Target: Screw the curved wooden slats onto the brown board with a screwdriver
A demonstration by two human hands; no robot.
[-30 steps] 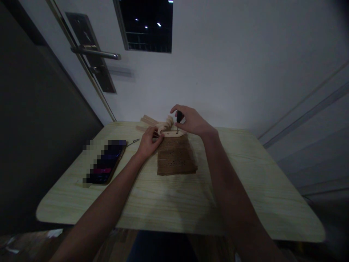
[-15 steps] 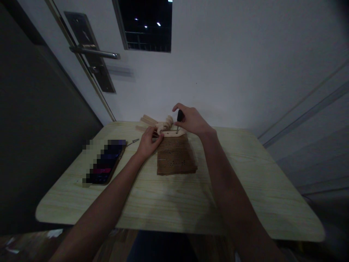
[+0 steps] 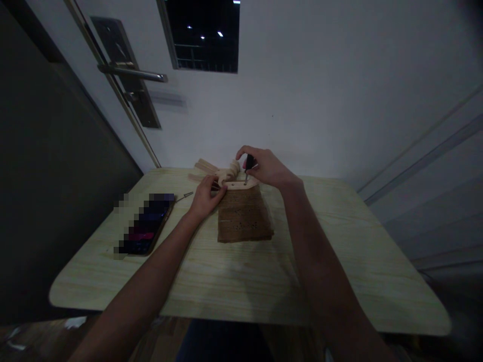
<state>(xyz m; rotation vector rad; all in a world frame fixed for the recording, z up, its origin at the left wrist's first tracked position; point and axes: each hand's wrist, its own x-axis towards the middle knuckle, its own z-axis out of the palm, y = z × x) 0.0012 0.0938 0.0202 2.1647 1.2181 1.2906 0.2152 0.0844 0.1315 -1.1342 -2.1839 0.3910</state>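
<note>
My right hand [image 3: 267,167] is closed round the black handle of a small screwdriver [image 3: 249,163]. The shaft points down, its tip at a hole in a pale wooden strip [image 3: 238,185]. This strip lies along the far edge of a brown panel [image 3: 245,216], which looks slatted or layered and carries small dark holes. Beside the strip's left end rises a pale curled wooden part [image 3: 229,173]. My left hand [image 3: 206,197] grips the strip's left end, with the thumb on top and the fingers partly hidden behind it. Thin pale strips [image 3: 206,166] fan out behind that hand.
To the left on the light wooden table [image 3: 339,241] lies a phone [image 3: 149,226], partly blurred out. A thin metal tool [image 3: 184,196] lies by its upper right corner. Behind the table stands a white door [image 3: 302,90] with a metal handle [image 3: 136,74].
My right hand has turned and tipped slightly about the screwdriver, whose handle leans a little differently. My left hand and the wooden piece stay in place.
</note>
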